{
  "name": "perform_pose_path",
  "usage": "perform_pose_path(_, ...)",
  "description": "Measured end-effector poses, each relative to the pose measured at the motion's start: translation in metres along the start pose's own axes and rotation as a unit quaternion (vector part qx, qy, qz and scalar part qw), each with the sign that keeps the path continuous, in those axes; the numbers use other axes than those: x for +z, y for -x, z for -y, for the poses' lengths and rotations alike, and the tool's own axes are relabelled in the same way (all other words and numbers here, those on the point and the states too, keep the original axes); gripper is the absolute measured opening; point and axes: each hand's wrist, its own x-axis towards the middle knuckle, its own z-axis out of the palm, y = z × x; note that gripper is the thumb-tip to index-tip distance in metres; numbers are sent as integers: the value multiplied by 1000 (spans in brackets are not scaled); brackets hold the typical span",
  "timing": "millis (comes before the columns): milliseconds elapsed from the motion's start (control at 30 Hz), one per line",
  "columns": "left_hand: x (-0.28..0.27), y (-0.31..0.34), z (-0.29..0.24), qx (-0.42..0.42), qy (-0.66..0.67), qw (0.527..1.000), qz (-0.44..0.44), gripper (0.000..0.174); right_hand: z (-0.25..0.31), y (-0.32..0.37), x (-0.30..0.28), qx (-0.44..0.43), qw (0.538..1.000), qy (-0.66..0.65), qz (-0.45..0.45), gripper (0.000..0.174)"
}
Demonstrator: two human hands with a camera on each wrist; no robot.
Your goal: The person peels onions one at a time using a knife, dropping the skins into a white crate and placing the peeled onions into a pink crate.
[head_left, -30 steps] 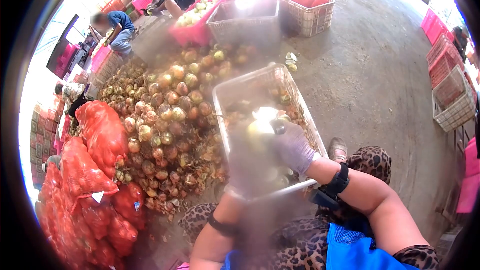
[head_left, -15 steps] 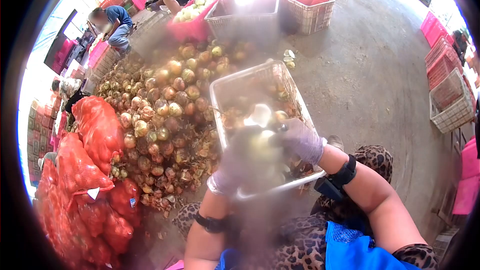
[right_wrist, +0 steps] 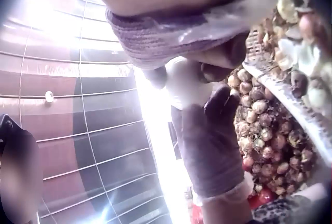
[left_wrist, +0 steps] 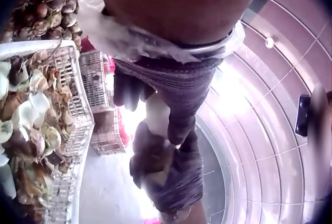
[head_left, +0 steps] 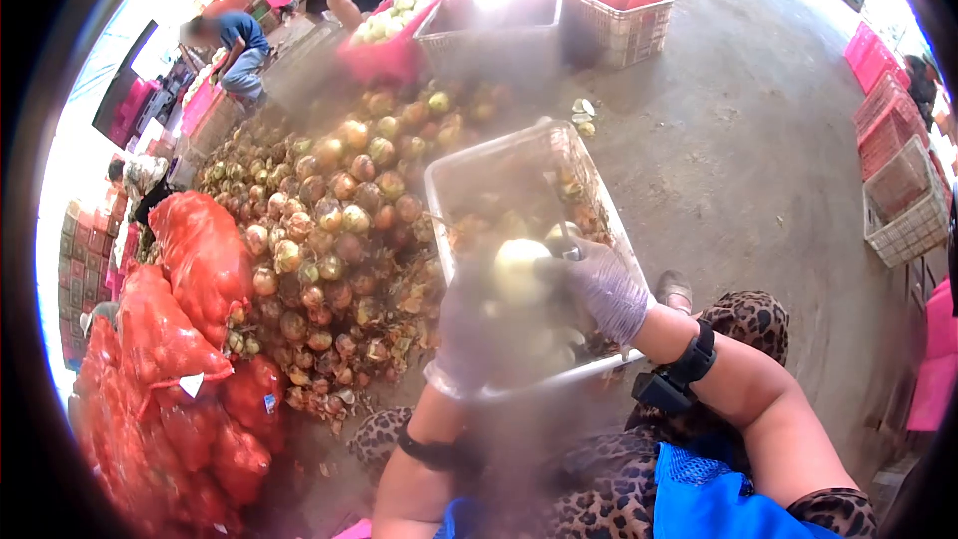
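Note:
A pale peeled onion (head_left: 521,265) is between the two gloved hands above a white crate (head_left: 639,269). The left hand (head_left: 467,324), blurred in the head view, grips the onion (right_wrist: 185,81) from one side; its curled fingers show in the right wrist view (right_wrist: 207,141). Against the other side, the right hand (head_left: 607,289) has bent fingers around a small dark tool (head_left: 572,253), whose shape is unclear. In the left wrist view both the left hand (left_wrist: 171,84) and right hand (left_wrist: 174,169) meet at the onion (left_wrist: 157,114).
Skins and pale pieces (left_wrist: 36,115) lie in the crate. Left of it spreads a heap of unpeeled onions (head_left: 334,210), with red net sacks (head_left: 190,369) beyond. Crates (head_left: 614,30) stand ahead and at the far right (head_left: 903,210). Two seated people work at the upper left.
The white piece that showed just above the onion is no longer there, and the onion's round top is plainer. Both hands remain together over the crate, with small shifts.

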Motion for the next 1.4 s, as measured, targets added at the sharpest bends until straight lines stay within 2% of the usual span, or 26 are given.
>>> perform_pose_path(33, -5, 1, 5, 82, -269, 959, -26, 86, -4, 0, 3, 3, 999, -30, 13, 29)
perform_pose_path(67, -7, 1, 4, 71, -214, 974, -29, 86, -2, 3, 3, -34, 997, 60, 18, 27)
perform_pose_path(133, -12, -3, -2, 52, -106, 993, -29, 84, 11, 15, 1, -113, 965, 233, 26, 24)
perform_pose_path(167, -23, -5, 4, 89, -238, 965, -59, 84, 19, 24, 9, -90, 987, 135, 12, 19)
perform_pose_path(200, -32, -4, 8, 93, -221, 968, -69, 84, 13, 22, 8, -132, 969, 205, 42, 18)
perform_pose_path(267, -41, -3, 13, 100, -185, 974, -87, 85, 1, 17, -3, -213, 911, 340, 99, 16)
perform_pose_path(300, -42, -2, 12, 113, -185, 972, -86, 84, -2, 16, -4, -270, 854, 433, 106, 16)
perform_pose_path(367, -38, -1, 6, 127, -172, 973, -88, 83, -3, 18, -3, -249, 859, 433, 115, 17)
perform_pose_path(433, -32, 2, -4, 126, -158, 976, -84, 82, 0, 20, -2, -246, 835, 478, 116, 20)
perform_pose_path(500, -36, 2, -3, 147, -211, 963, -79, 81, 0, 18, -1, -251, 808, 520, 115, 23)
perform_pose_path(633, -40, 3, -1, 179, -276, 941, -82, 83, -6, 14, -2, -242, 788, 555, 110, 26)
perform_pose_path(733, -38, 1, 1, 261, -400, 872, -112, 79, -15, 9, -4, -252, 751, 600, 112, 26)
perform_pose_path(833, -30, 7, 7, 79, -201, 971, -98, 70, -10, 7, -3, -283, 735, 600, 142, 24)
perform_pose_path(900, -16, 15, 3, 22, -120, 988, -94, 67, -2, 8, 6, -267, 686, 661, 150, 20)
perform_pose_path(933, -12, 15, -4, -22, -35, 996, -84, 66, 1, 8, 8, -257, 660, 689, 154, 17)
perform_pose_path(967, -7, 15, -13, -66, 49, 993, -82, 65, 0, 8, 8, -263, 681, 671, 129, 16)
perform_pose_path(1033, -2, 12, -12, -76, 100, 989, -77, 66, -3, 12, 7, -271, 721, 633, 79, 13)
perform_pose_path(1067, -1, 11, -11, -79, 126, 986, -74, 67, -2, 12, 9, -263, 694, 665, 79, 13)
perform_pose_path(1133, -5, 9, -4, -59, -10, 995, -79, 74, 0, 11, 17, -247, 638, 725, 83, 13)
perform_pose_path(1200, -7, 10, -1, -4, -110, 991, -81, 81, 11, 12, 19, -263, 615, 728, 153, 12)
perform_pose_path(1267, -7, 9, -1, 81, -188, 976, -72, 86, -9, 1, 9, -289, 657, 659, 225, 11)
perform_pose_path(1333, -9, 7, -4, 156, -288, 943, -58, 87, -73, -31, -24, -314, 750, 503, 292, 8)
perform_pose_path(1400, -13, 6, -9, 184, -336, 923, -34, 84, -47, -23, -10, -336, 804, 370, 324, 8)
